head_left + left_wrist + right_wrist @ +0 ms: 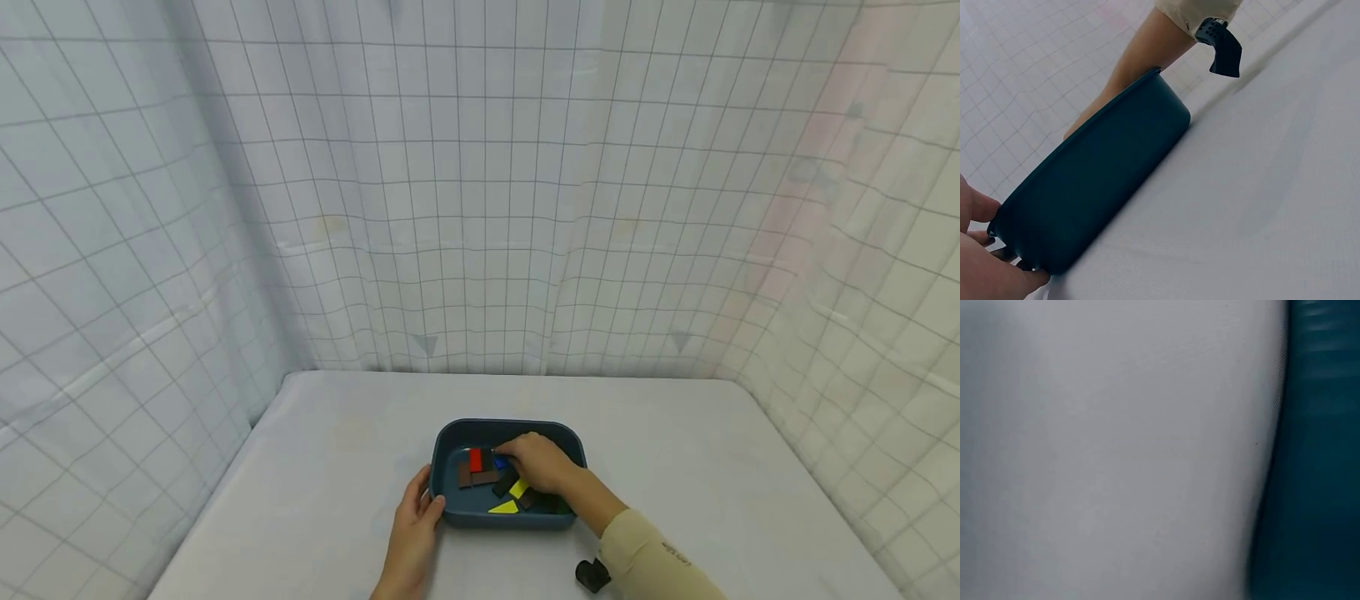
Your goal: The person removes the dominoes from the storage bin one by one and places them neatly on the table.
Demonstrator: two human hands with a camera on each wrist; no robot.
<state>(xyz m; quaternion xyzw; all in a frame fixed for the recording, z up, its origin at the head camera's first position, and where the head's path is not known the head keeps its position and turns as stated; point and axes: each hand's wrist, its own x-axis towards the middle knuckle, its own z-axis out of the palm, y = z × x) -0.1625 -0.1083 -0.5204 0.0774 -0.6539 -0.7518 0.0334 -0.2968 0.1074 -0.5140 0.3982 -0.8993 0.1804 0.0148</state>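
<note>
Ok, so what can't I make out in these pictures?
Head view: the back of the right hand hides whether it grips any coloured pieces.
Head view: lettering on the beige sleeve is too small to read.
Left wrist view: the wall of the teal tub hides its contents; the left edge cuts off part of the left hand.
Right wrist view: the tub is blurred and cut off by the right edge.

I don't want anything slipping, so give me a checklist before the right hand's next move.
1. Left hand holding the tray's left end: ok.
2. Tray resting on the table: ok.
3. Right hand reaching inside the tray: ok.
4. Right hand's grip: cannot tell, too small to make out.
5. Yellow triangle lying inside the tray: ok.
6. Right wrist view showing the yellow triangle: not ok.
</note>
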